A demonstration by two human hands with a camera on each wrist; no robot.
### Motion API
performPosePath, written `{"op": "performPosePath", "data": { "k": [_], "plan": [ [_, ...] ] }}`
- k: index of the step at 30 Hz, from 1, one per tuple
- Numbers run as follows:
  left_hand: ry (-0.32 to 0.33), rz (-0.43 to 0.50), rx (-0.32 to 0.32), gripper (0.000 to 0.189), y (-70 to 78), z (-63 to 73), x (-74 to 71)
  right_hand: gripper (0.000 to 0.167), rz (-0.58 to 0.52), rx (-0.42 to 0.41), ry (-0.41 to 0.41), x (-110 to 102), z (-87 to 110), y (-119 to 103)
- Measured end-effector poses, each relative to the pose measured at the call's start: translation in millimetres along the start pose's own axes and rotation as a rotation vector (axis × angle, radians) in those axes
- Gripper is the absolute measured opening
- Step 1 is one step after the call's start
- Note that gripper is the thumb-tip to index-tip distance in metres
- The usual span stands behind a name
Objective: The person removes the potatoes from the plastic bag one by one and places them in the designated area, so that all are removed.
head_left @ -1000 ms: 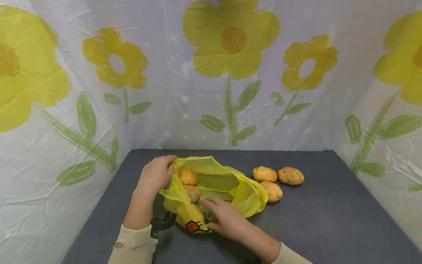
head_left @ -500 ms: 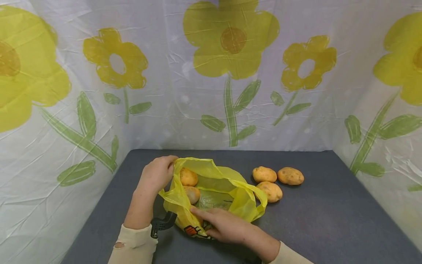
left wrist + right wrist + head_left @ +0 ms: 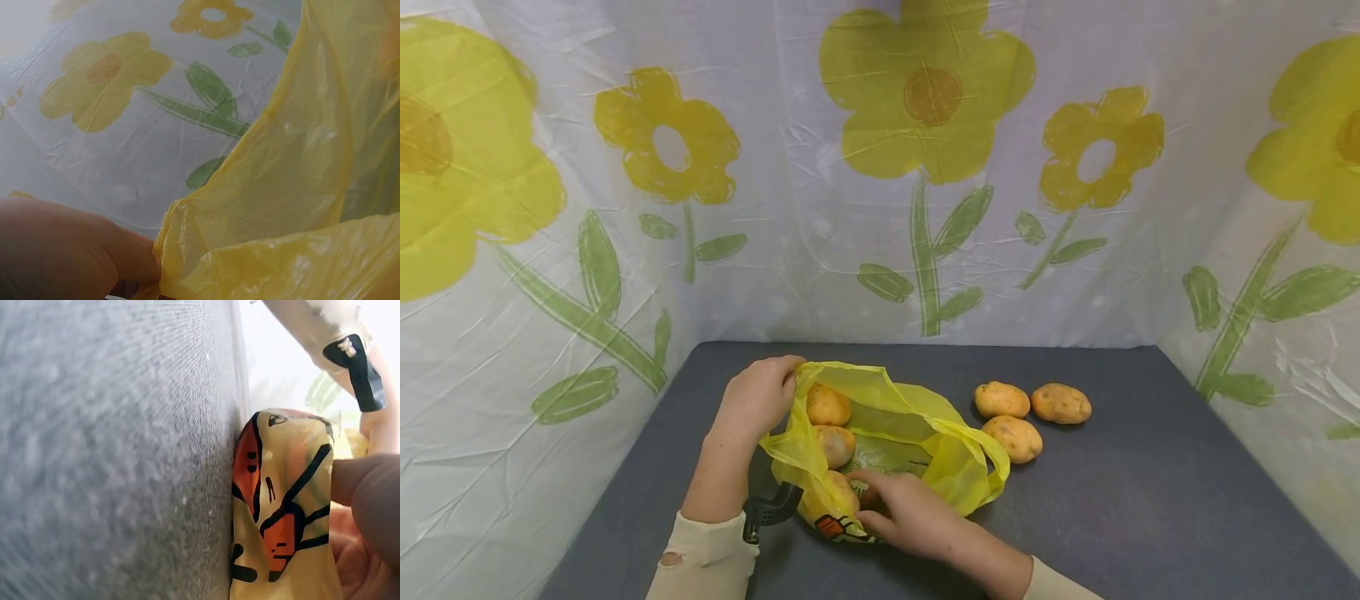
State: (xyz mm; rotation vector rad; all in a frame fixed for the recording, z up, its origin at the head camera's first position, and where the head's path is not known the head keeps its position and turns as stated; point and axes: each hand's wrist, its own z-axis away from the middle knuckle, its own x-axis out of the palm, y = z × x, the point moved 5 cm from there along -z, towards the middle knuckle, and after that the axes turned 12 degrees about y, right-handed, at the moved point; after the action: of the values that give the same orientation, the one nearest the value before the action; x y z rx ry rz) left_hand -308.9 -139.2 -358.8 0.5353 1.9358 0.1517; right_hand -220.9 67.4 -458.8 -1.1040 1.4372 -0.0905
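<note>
A yellow plastic bag [image 3: 958,471] lies with its mouth spread, in the middle of the head view. Inside, along its left side, are a far potato [image 3: 829,406], a middle potato [image 3: 835,447] and a near potato [image 3: 841,493]. My left hand [image 3: 760,396] pinches the bag's left rim; the left wrist view shows the plastic gathered at its fingertips. My right hand [image 3: 910,510] reaches over the near rim, thumb and index finger parted beside the near potato. Its other fingers are hidden. In the right wrist view the thumb [image 3: 375,494] passes behind the printed bag front.
Right of the bag, three loose potatoes lie close together on the dark table [image 3: 1120,500]: a left one [image 3: 1002,400], a right one [image 3: 1062,404] and a front one [image 3: 1015,439]. A white sheet [image 3: 790,275] with printed flowers hangs around the table.
My right hand has shifted left over the near rim, then back slightly, leaving the near potato more visible. The bag's right side has sagged a little. My left hand stays at the rim.
</note>
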Motion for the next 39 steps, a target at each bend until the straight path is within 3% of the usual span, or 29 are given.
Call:
{"op": "performPosePath", "data": {
  "k": [11,28,39],
  "plan": [
    [-0.004,-0.011,-0.005,0.035,0.7,0.7,1.8,0.058,-0.053,0.157,0.056,2,-3.0,5],
    [0.006,-0.012,0.004,0.035,-0.2,-0.1,0.8,0.05,-0.211,0.234,0.075,2,-6.8,4],
    [0.008,0.008,0.006,0.036,-0.7,-0.4,-0.9,0.06,-0.318,0.316,0.034,-40,-5.7,17]
  ]
}}
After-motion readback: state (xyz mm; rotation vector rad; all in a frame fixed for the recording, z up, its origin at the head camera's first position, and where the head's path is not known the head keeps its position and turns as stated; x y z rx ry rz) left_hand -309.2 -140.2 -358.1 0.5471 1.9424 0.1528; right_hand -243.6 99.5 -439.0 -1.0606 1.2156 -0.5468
